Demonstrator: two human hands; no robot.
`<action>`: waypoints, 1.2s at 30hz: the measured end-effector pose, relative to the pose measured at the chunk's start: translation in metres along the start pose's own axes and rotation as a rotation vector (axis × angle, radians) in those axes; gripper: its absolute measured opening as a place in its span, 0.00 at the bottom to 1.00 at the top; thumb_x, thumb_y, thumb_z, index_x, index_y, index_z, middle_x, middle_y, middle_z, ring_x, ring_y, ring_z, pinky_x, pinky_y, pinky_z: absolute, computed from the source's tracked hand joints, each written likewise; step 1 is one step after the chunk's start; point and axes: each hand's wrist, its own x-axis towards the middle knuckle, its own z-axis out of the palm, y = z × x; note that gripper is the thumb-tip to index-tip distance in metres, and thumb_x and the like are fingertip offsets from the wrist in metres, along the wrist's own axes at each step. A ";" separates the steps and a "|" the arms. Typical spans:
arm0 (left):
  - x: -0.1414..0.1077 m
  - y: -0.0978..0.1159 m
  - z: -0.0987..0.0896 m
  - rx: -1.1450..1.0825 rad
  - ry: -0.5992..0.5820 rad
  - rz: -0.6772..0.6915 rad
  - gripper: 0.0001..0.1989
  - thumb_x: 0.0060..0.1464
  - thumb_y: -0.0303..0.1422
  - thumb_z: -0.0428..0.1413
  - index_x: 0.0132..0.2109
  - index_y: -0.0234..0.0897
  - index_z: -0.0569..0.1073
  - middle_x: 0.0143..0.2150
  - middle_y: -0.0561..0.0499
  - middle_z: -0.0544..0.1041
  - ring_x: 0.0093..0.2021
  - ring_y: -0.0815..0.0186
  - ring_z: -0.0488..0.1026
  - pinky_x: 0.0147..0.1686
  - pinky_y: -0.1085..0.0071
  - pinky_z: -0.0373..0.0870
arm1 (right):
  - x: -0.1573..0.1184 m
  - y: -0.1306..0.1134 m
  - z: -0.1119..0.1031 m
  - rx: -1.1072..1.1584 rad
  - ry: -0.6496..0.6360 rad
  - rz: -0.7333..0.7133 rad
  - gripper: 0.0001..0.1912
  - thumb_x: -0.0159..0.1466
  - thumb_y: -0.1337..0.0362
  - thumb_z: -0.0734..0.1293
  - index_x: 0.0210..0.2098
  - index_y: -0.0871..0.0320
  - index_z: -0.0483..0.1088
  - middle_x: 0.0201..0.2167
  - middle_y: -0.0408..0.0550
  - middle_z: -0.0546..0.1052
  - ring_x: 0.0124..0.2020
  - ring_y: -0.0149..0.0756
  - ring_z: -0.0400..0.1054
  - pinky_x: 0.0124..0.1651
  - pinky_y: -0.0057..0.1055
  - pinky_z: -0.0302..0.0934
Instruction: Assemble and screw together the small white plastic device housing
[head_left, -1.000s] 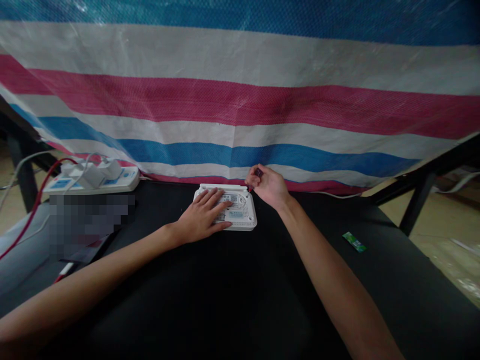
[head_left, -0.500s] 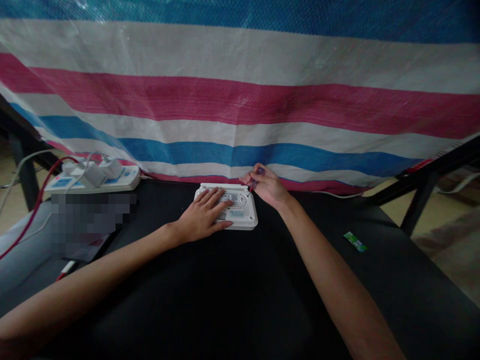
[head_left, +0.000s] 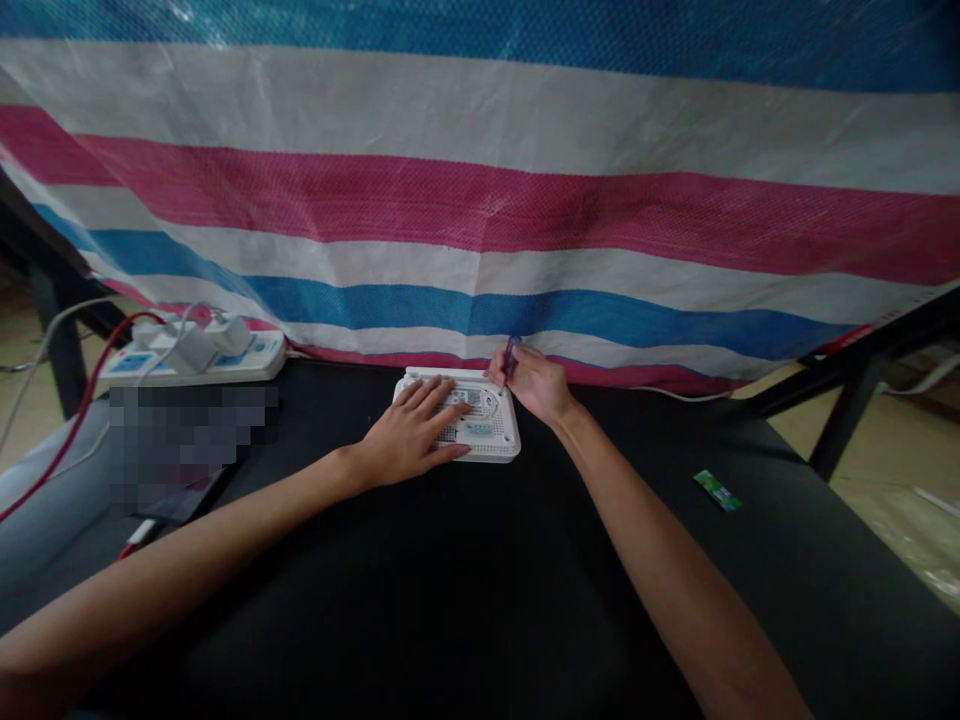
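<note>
A white router [head_left: 495, 442] lies on the black table with its vented, labelled underside up and a white bar along its far edge. My left hand [head_left: 409, 430] rests flat across its left half, fingers spread, hiding part of the label. At the router's far right corner, my right hand [head_left: 534, 380] is closed around a screwdriver [head_left: 513, 352] with a see-through purple handle. The screwdriver's handle stands nearly upright; its tip is too small to make out, close to the corner screw hole.
A white power strip [head_left: 266, 358] with plugged-in chargers stands at the back left. Before it lies a dark, blurred-out flat device [head_left: 180, 500] with a red cable [head_left: 56, 470] nearby. A small green packet [head_left: 718, 491] lies to the right. Striped sheeting [head_left: 480, 210] hangs behind the table.
My right hand has turned and shifted slightly, bringing the screwdriver's handle more upright over the router's corner. My left hand stays flat on the router. The whole view has shifted a little.
</note>
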 end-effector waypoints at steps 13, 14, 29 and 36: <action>0.000 -0.001 0.001 -0.013 0.004 -0.003 0.32 0.63 0.55 0.42 0.66 0.41 0.60 0.71 0.40 0.53 0.70 0.49 0.49 0.67 0.48 0.47 | 0.005 -0.012 0.012 -0.028 0.176 -0.096 0.28 0.60 0.47 0.66 0.13 0.54 0.55 0.11 0.37 0.52 0.15 0.27 0.46 0.31 0.34 0.57; 0.000 -0.001 0.001 -0.015 0.008 -0.004 0.32 0.63 0.54 0.42 0.66 0.42 0.60 0.70 0.40 0.53 0.70 0.50 0.49 0.67 0.49 0.47 | 0.005 -0.012 0.013 -0.032 0.197 -0.096 0.29 0.60 0.46 0.67 0.13 0.54 0.54 0.11 0.36 0.50 0.15 0.27 0.45 0.30 0.34 0.57; 0.000 0.000 0.001 -0.002 0.004 0.003 0.31 0.64 0.54 0.42 0.65 0.41 0.61 0.70 0.39 0.54 0.70 0.49 0.50 0.66 0.48 0.48 | 0.004 -0.016 0.008 0.072 0.158 -0.051 0.16 0.58 0.56 0.64 0.17 0.56 0.64 0.19 0.43 0.60 0.23 0.32 0.55 0.37 0.35 0.58; 0.000 0.000 0.000 -0.012 0.019 0.001 0.31 0.63 0.54 0.43 0.65 0.41 0.61 0.70 0.40 0.54 0.70 0.49 0.50 0.67 0.49 0.48 | 0.004 -0.015 0.004 0.079 0.175 -0.091 0.15 0.58 0.58 0.64 0.18 0.56 0.62 0.19 0.42 0.61 0.23 0.32 0.57 0.40 0.35 0.60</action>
